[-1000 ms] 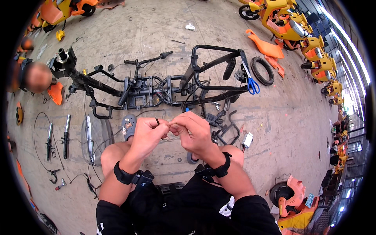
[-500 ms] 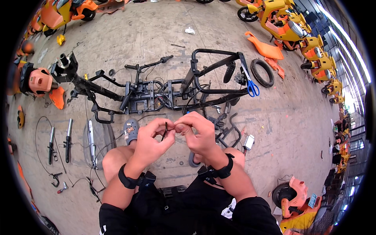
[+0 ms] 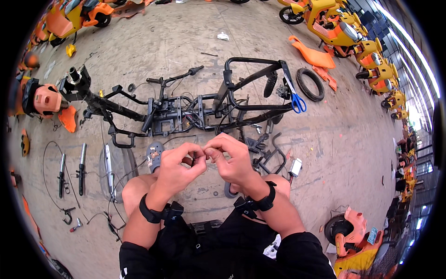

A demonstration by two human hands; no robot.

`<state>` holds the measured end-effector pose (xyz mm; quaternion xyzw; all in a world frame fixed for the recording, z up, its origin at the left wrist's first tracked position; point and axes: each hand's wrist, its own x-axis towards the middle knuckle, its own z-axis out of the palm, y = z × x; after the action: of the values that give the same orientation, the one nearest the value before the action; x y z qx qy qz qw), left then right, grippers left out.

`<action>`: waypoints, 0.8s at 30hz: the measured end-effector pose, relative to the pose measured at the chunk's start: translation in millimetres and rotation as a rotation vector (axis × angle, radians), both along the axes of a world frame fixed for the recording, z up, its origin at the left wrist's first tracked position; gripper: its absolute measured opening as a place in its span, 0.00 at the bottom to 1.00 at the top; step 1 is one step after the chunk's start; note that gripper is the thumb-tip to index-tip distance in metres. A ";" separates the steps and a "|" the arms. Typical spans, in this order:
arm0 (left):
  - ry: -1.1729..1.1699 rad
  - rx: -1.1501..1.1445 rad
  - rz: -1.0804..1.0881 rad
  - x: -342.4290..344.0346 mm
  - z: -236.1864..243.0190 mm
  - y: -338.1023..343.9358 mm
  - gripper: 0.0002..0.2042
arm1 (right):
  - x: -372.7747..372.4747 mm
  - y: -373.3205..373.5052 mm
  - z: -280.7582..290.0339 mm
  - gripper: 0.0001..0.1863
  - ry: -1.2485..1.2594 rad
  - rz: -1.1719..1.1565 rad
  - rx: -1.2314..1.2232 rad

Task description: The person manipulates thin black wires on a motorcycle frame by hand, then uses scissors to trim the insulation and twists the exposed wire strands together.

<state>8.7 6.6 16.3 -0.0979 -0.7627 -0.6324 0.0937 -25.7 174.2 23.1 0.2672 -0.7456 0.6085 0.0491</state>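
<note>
Head view, nearest first: left hand (image 3: 179, 165) and right hand (image 3: 232, 158) meet fingertip to fingertip, both pinched narrow on a tiny dark metal part (image 3: 202, 159) above the knees. It looks like fiddly fitting or untwisting; next needs steady pinch and turn. Beyond lies the stripped black scooter frame (image 3: 186, 109), then blue-handled scissors (image 3: 295, 98).
</note>
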 end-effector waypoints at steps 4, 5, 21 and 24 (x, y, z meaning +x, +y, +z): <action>0.037 -0.091 0.018 -1.4 0.4 -6.2 0.08 | 3.2 -5.8 -0.6 0.05 0.053 -0.026 0.014; 0.042 -0.113 0.009 -2.7 2.1 -7.5 0.08 | 3.9 -6.8 -1.0 0.05 0.065 -0.046 0.016; -0.143 -0.140 -0.421 -32.9 -26.1 -7.7 0.03 | 35.4 8.7 -30.0 0.04 -0.069 -0.294 -0.110; -0.164 -0.261 -0.508 -37.1 -44.4 -16.6 0.01 | 46.2 13.8 -40.1 0.03 -0.017 -0.320 -0.128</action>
<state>-28.4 -10.1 -28.1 -0.2454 -0.7937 -0.5380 -0.1428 20.5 188.0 -17.1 0.1359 -0.7387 0.6415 0.1560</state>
